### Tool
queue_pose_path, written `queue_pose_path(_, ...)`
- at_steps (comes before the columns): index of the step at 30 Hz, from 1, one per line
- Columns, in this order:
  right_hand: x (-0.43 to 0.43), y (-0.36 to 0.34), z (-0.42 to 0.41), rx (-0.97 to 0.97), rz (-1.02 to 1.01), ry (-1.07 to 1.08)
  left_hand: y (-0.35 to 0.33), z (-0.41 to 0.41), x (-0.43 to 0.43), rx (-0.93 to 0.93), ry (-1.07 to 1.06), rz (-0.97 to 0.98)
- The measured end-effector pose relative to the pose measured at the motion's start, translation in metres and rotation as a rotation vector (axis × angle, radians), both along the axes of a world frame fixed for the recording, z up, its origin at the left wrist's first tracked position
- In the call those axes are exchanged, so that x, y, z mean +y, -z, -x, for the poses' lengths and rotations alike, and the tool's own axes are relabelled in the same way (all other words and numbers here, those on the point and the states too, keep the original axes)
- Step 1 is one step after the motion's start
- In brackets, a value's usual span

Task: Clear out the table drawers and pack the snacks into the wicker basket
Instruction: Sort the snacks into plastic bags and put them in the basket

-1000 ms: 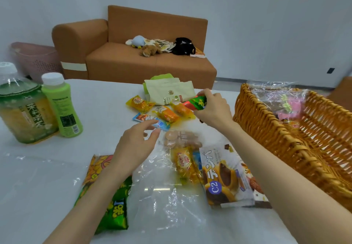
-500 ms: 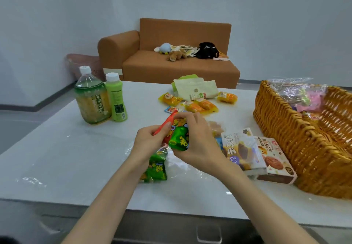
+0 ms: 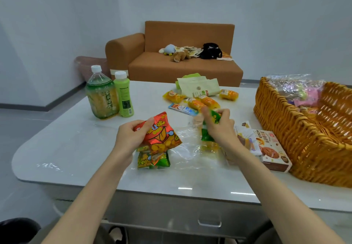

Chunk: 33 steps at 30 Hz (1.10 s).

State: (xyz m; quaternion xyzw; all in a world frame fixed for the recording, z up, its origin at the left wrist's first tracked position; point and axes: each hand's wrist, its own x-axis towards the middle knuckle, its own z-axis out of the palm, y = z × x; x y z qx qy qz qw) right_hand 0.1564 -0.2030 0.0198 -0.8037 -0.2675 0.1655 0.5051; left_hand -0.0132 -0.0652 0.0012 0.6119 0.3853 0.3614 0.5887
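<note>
My left hand (image 3: pixel 131 139) grips a red-orange snack bag (image 3: pixel 162 135) just above the white table (image 3: pixel 76 148). A green snack packet (image 3: pixel 210 127) is pinched in my right hand (image 3: pixel 219 129), a little to the right. Below the red bag lies another green packet (image 3: pixel 152 160) on a clear plastic bag (image 3: pixel 190 148). The wicker basket (image 3: pixel 304 139) stands at the right with several wrapped snacks inside. Two snack boxes (image 3: pixel 270 148) lie against its near side. Several small orange packets (image 3: pixel 202 101) and a pale green pouch (image 3: pixel 198 87) lie further back.
Two drink bottles (image 3: pixel 110 95) stand at the table's left. A shut drawer with a handle (image 3: pixel 209 222) sits under the near table edge. A brown sofa (image 3: pixel 181 66) with soft toys and a pink bin (image 3: pixel 89 66) stand behind the table.
My hands have moved apart: the left one now holds the red-orange bag up, the right one has carried the green packet to the right. The view has pulled back from the table.
</note>
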Motion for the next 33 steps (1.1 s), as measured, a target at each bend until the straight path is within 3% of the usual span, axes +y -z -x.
queue_pose_path(4,0.013,0.010,-0.026,0.612,-0.246,0.144,0.003,0.008,-0.002,0.065,0.025,-0.037)
queue_pose_path(7,0.012,0.016,-0.026,0.713,-0.306,0.080,0.005,0.011,-0.004,0.091,0.025,-0.065)
queue_pose_path(12,0.013,0.020,0.000,0.604,-0.277,-0.233,0.006,0.008,-0.010,0.114,0.086,-0.121)
queue_pose_path(18,0.021,0.023,0.018,0.233,-0.301,-0.180,0.009,0.008,-0.010,0.163,0.238,-0.196)
queue_pose_path(24,0.010,0.016,0.015,-0.142,-0.217,-0.274,0.003,0.013,-0.008,0.164,0.351,-0.098)
queue_pose_path(33,-0.012,0.012,-0.002,-0.062,-0.124,-0.577,0.000,0.014,-0.008,0.258,0.372,-0.090)
